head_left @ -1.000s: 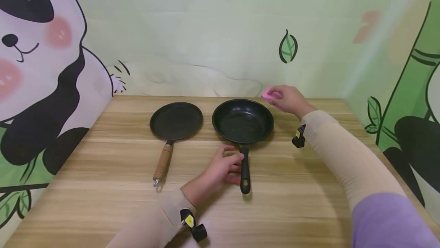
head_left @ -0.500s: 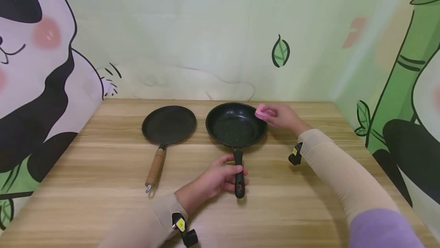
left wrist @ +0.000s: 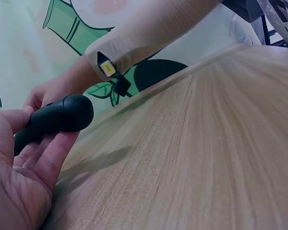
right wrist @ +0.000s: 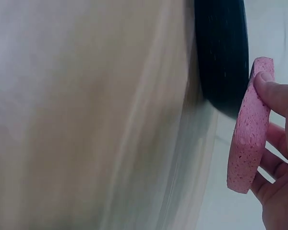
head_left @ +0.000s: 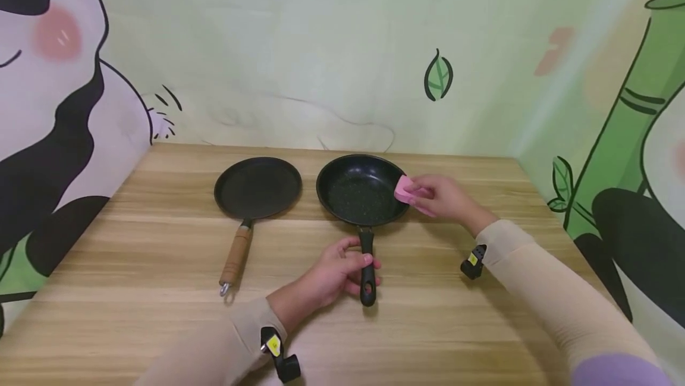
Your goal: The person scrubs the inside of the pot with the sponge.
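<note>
A black frying pan (head_left: 358, 193) sits on the wooden table, its black handle (head_left: 367, 279) pointing toward me. My left hand (head_left: 334, 273) holds this handle from the left, thumb on top and fingers beneath, as the left wrist view also shows at the handle's rounded end (left wrist: 77, 113). A pink sponge (right wrist: 252, 129) is pinched between thumb and fingers of my right hand (head_left: 441, 195). In the head view the sponge overlaps the pan's right rim; in the right wrist view it lies right at the pan's outer side (right wrist: 223, 57).
To the left lies a flat black griddle pan (head_left: 258, 188) with a wooden handle (head_left: 235, 258). The wooden table (head_left: 428, 326) ends at a back wall (head_left: 241, 47) printed with pandas, bamboo and leaves.
My right hand has brought the sponge from behind the pan's right side forward to its right rim. My left hand, earlier beside the handle, now has its thumb and fingers around it.
</note>
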`<state>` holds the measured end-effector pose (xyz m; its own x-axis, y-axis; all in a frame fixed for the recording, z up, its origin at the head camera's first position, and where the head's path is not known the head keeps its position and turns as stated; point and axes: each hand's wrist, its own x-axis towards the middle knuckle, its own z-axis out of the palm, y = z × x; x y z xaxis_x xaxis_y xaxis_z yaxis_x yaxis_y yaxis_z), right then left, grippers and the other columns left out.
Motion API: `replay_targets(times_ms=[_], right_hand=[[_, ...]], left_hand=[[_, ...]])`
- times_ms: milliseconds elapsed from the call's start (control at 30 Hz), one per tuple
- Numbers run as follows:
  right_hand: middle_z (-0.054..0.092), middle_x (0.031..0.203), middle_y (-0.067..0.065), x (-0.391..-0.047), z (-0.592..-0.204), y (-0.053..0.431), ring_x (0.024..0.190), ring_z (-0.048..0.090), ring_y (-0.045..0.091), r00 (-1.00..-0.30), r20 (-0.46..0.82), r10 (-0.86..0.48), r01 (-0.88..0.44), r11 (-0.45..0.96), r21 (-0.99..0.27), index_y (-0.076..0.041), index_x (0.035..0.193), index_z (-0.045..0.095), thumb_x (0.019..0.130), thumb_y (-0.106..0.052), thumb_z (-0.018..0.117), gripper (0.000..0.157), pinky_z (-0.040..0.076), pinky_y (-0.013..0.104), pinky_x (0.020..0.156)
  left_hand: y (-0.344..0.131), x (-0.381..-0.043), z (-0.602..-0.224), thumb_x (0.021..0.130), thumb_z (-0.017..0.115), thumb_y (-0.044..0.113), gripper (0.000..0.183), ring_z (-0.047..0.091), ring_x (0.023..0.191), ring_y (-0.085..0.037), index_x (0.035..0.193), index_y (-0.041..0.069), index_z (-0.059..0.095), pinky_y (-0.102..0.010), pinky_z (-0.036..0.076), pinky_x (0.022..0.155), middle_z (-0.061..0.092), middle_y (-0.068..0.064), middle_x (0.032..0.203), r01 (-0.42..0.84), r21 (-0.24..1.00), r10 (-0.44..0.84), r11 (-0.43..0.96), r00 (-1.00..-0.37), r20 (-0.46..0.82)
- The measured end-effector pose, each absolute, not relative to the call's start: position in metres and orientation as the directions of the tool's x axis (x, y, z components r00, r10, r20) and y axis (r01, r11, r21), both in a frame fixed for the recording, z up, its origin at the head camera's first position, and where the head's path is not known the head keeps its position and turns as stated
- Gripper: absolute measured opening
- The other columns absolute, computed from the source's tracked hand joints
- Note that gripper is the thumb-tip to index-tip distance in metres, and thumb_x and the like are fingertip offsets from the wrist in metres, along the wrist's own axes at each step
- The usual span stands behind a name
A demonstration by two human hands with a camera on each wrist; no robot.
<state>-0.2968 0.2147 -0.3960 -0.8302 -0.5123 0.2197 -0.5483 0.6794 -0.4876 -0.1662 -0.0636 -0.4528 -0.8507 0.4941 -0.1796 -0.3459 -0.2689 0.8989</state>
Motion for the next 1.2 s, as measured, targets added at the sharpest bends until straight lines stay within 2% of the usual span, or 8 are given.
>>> replay_targets(times_ms=[167,400,500,567,900,1033,1200], right_hand=[[0.066,0.128,0.02,-0.28,-0.392,0.203,0.117,0.062,0.041,-0.74,0.242,-0.628,-0.668,0.643,-0.375,-0.006,0.113,0.076,0.087,-0.013,0.08,0.027,0.047,0.055,0.099],[0.066,0.131,0.013,-0.257,-0.385,0.169,0.116,0.061,0.032,-0.697,0.193,-0.691,-0.709,0.623,-0.331,-0.013,0.116,0.076,0.091,-0.024,0.077,0.027,0.049,0.047,0.096],[0.066,0.133,0.011,-0.254,-0.384,0.147,0.115,0.06,0.029,-0.671,0.184,-0.719,-0.732,0.601,-0.32,-0.015,0.117,0.075,0.093,-0.026,0.074,0.026,0.048,0.044,0.094],[0.066,0.133,0.011,-0.255,-0.383,0.131,0.117,0.059,0.029,-0.648,0.183,-0.739,-0.751,0.581,-0.313,-0.015,0.118,0.075,0.094,-0.027,0.073,0.026,0.047,0.044,0.096],[0.067,0.131,0.008,-0.282,-0.373,0.056,0.125,0.058,0.027,-0.583,0.132,-0.802,-0.809,0.559,-0.182,-0.015,0.12,0.074,0.097,-0.031,0.07,0.028,0.041,0.042,0.108],[0.069,0.128,0.005,-0.303,-0.372,0.037,0.123,0.06,0.023,-0.594,0.101,-0.798,-0.801,0.574,-0.171,-0.015,0.12,0.075,0.097,-0.031,0.07,0.029,0.04,0.04,0.11],[0.071,0.123,0.005,-0.326,-0.371,0.033,0.115,0.064,0.022,-0.633,0.061,-0.772,-0.767,0.616,-0.178,-0.014,0.119,0.075,0.096,-0.033,0.07,0.03,0.047,0.037,0.104]], left_hand=[[-0.061,-0.166,-0.45,0.1,0.059,0.007,0.043,0.074,0.078,-0.024,0.136,0.002,0.036,-0.038,0.06,0.059,0.073,-0.014,0.103,-0.345,0.898,0.487,-0.274,-0.855,-0.18],[-0.06,-0.167,-0.449,0.102,0.057,0.009,0.036,0.075,0.08,-0.025,0.131,0.004,0.036,-0.038,0.06,0.058,0.071,-0.013,0.105,-0.363,0.893,0.505,-0.268,-0.842,-0.19],[-0.061,-0.166,-0.447,0.102,0.057,0.009,0.035,0.074,0.08,-0.025,0.13,0.005,0.036,-0.038,0.06,0.058,0.071,-0.013,0.104,-0.373,0.886,0.501,-0.275,-0.842,-0.199],[-0.062,-0.166,-0.448,0.102,0.056,0.009,0.035,0.074,0.079,-0.025,0.13,0.005,0.035,-0.037,0.06,0.057,0.071,-0.011,0.102,-0.373,0.885,0.497,-0.279,-0.844,-0.199],[-0.058,-0.16,-0.447,0.1,0.057,0.008,0.041,0.073,0.077,-0.025,0.131,0.003,0.031,-0.036,0.06,0.056,0.071,-0.009,0.098,-0.374,0.876,0.48,-0.306,-0.855,-0.197],[-0.055,-0.158,-0.446,0.1,0.058,0.008,0.04,0.073,0.076,-0.024,0.131,0.004,0.033,-0.035,0.059,0.055,0.071,-0.009,0.098,-0.386,0.869,0.483,-0.31,-0.851,-0.206],[-0.048,-0.155,-0.447,0.101,0.057,0.008,0.039,0.073,0.078,-0.025,0.133,0.004,0.037,-0.036,0.06,0.057,0.07,-0.009,0.1,-0.415,0.859,0.526,-0.3,-0.823,-0.214]])
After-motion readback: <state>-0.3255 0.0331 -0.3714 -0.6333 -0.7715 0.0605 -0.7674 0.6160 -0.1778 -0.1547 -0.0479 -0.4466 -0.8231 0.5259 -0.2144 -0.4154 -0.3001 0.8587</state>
